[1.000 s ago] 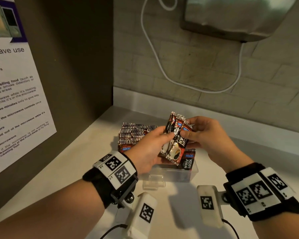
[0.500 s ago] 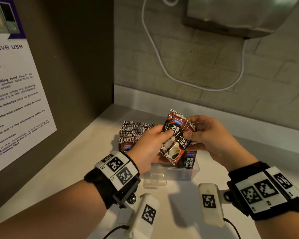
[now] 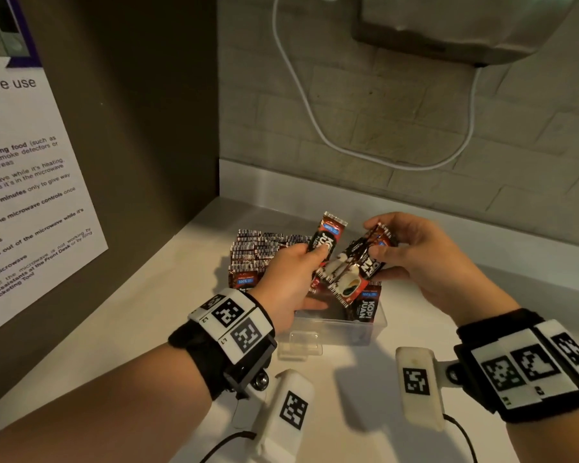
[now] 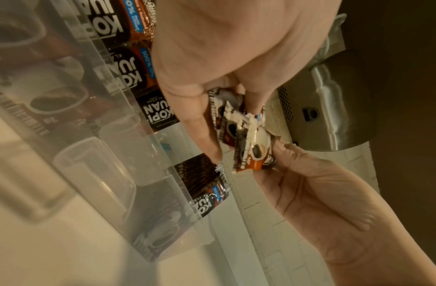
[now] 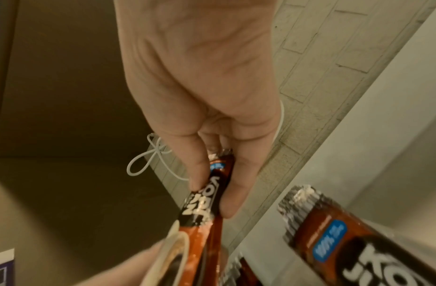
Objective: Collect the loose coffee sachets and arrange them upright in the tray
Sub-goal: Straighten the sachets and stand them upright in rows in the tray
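Observation:
Over the clear plastic tray (image 3: 341, 325), my left hand (image 3: 315, 253) pinches one red-and-black coffee sachet (image 3: 328, 233) and holds it upright. My right hand (image 3: 373, 238) pinches a small bundle of sachets (image 3: 345, 272) that tilts down to the left, its lower end against my left palm. In the right wrist view, my right hand's fingers (image 5: 202, 174) clamp the bundle's top (image 5: 212, 195). The left wrist view shows the bundle (image 4: 243, 127) between both hands, above the tray wall (image 4: 109, 139). A dense row of upright sachets (image 3: 261, 248) fills the tray's far left. One sachet (image 3: 366, 307) leans at the near right corner.
The tray stands on a white counter (image 3: 141, 315) in a corner. A dark side panel with a printed notice (image 3: 24, 195) is on the left. Behind is a brick wall with a white cable (image 3: 315, 121). A steel appliance (image 3: 448, 25) hangs overhead.
The sachets were held together as one bundle by both hands. Now my left hand has drawn one sachet away to the left, and my right hand keeps the others, tilted.

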Action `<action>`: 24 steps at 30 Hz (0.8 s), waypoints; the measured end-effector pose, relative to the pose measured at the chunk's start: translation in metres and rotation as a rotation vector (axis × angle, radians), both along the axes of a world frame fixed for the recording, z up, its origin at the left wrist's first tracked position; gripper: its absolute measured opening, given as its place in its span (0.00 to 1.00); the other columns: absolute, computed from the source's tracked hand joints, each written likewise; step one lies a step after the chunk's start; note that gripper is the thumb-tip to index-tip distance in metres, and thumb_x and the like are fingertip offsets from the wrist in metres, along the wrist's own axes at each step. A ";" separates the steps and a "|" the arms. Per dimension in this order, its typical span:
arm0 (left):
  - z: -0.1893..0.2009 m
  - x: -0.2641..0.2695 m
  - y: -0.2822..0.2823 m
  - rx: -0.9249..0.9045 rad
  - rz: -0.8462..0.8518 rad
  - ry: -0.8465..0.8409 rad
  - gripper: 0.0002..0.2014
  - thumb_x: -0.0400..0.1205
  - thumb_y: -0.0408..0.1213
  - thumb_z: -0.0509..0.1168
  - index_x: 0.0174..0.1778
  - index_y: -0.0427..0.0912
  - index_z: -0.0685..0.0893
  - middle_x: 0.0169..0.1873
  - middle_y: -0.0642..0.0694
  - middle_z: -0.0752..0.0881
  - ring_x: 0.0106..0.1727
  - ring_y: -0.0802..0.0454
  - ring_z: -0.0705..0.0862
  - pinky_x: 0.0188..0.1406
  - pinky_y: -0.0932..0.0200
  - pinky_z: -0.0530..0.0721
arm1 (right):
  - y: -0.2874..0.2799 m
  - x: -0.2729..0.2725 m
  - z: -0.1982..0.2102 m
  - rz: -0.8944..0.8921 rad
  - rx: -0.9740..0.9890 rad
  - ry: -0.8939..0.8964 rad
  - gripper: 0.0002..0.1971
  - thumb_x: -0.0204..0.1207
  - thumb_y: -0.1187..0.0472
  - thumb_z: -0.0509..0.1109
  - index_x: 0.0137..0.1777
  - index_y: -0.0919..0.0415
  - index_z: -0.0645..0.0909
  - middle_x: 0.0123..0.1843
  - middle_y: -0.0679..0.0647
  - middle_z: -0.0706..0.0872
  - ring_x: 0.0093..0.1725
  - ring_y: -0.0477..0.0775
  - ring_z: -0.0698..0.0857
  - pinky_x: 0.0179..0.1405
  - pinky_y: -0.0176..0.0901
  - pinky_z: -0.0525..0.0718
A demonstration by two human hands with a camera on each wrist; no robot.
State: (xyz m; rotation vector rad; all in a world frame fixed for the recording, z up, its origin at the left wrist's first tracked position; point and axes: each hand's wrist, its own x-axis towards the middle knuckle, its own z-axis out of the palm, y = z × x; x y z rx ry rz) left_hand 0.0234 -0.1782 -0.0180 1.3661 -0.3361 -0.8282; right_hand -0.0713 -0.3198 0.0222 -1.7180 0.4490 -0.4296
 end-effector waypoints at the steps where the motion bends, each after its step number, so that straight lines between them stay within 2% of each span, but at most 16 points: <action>1: -0.001 0.001 0.000 0.006 0.025 -0.003 0.07 0.87 0.42 0.61 0.53 0.44 0.81 0.47 0.43 0.87 0.40 0.49 0.87 0.35 0.54 0.88 | -0.003 -0.002 0.001 -0.014 -0.042 -0.013 0.16 0.74 0.81 0.66 0.51 0.60 0.81 0.45 0.55 0.85 0.43 0.55 0.88 0.37 0.48 0.91; 5: -0.002 0.002 -0.005 0.045 0.109 0.045 0.07 0.86 0.45 0.62 0.47 0.45 0.79 0.41 0.46 0.79 0.37 0.53 0.79 0.34 0.58 0.83 | -0.013 -0.005 -0.009 0.021 -0.314 0.029 0.19 0.73 0.80 0.69 0.46 0.52 0.81 0.43 0.52 0.86 0.43 0.51 0.87 0.43 0.49 0.90; 9: -0.002 0.000 -0.014 0.079 0.140 0.075 0.13 0.82 0.53 0.64 0.45 0.46 0.77 0.36 0.48 0.75 0.35 0.54 0.77 0.35 0.59 0.80 | -0.012 -0.008 -0.030 0.054 -0.618 0.103 0.24 0.71 0.78 0.72 0.44 0.42 0.80 0.43 0.47 0.86 0.42 0.46 0.84 0.45 0.36 0.82; 11: -0.002 0.000 -0.019 0.093 0.123 0.101 0.13 0.81 0.54 0.66 0.44 0.47 0.77 0.37 0.48 0.76 0.37 0.54 0.77 0.38 0.60 0.79 | -0.010 -0.012 -0.037 0.050 -0.745 0.120 0.25 0.71 0.77 0.72 0.44 0.39 0.78 0.45 0.47 0.87 0.46 0.50 0.84 0.50 0.44 0.83; 13: -0.001 -0.001 -0.022 0.102 0.087 0.160 0.12 0.81 0.53 0.67 0.43 0.49 0.76 0.43 0.47 0.78 0.44 0.52 0.77 0.40 0.60 0.77 | -0.009 -0.016 -0.042 0.079 -0.836 0.159 0.22 0.71 0.75 0.72 0.47 0.42 0.81 0.46 0.46 0.87 0.50 0.54 0.84 0.54 0.55 0.82; 15: -0.002 -0.001 -0.026 0.100 0.055 0.240 0.11 0.81 0.52 0.67 0.42 0.50 0.76 0.49 0.44 0.78 0.46 0.50 0.75 0.39 0.61 0.74 | -0.008 -0.017 -0.046 0.118 -0.941 0.233 0.18 0.72 0.72 0.72 0.54 0.48 0.83 0.45 0.35 0.83 0.53 0.56 0.82 0.57 0.60 0.79; 17: -0.002 -0.001 -0.029 0.064 0.021 0.303 0.10 0.82 0.50 0.66 0.48 0.46 0.79 0.50 0.43 0.80 0.39 0.51 0.76 0.36 0.61 0.75 | -0.008 -0.017 -0.049 0.146 -0.964 0.282 0.18 0.74 0.70 0.72 0.57 0.47 0.81 0.44 0.30 0.78 0.55 0.56 0.81 0.59 0.61 0.78; 20: -0.002 -0.003 -0.034 -0.001 -0.060 0.367 0.22 0.83 0.51 0.64 0.67 0.40 0.80 0.47 0.43 0.82 0.35 0.50 0.81 0.29 0.60 0.80 | -0.010 -0.017 -0.048 0.137 -0.831 0.186 0.20 0.74 0.74 0.71 0.52 0.45 0.79 0.47 0.38 0.84 0.52 0.53 0.83 0.55 0.58 0.81; 22: -0.004 -0.004 -0.039 -0.006 -0.097 0.394 0.26 0.81 0.55 0.64 0.70 0.40 0.79 0.49 0.42 0.83 0.37 0.47 0.84 0.31 0.57 0.83 | -0.013 -0.018 -0.046 0.133 -0.724 0.134 0.22 0.74 0.76 0.69 0.49 0.43 0.78 0.45 0.39 0.85 0.48 0.43 0.83 0.52 0.46 0.82; 24: -0.005 -0.004 -0.042 0.003 -0.113 0.421 0.26 0.80 0.57 0.63 0.67 0.41 0.82 0.51 0.41 0.85 0.39 0.46 0.84 0.32 0.55 0.83 | -0.015 -0.018 -0.045 0.163 -0.701 0.157 0.23 0.75 0.76 0.68 0.49 0.41 0.77 0.44 0.35 0.85 0.47 0.37 0.82 0.48 0.34 0.80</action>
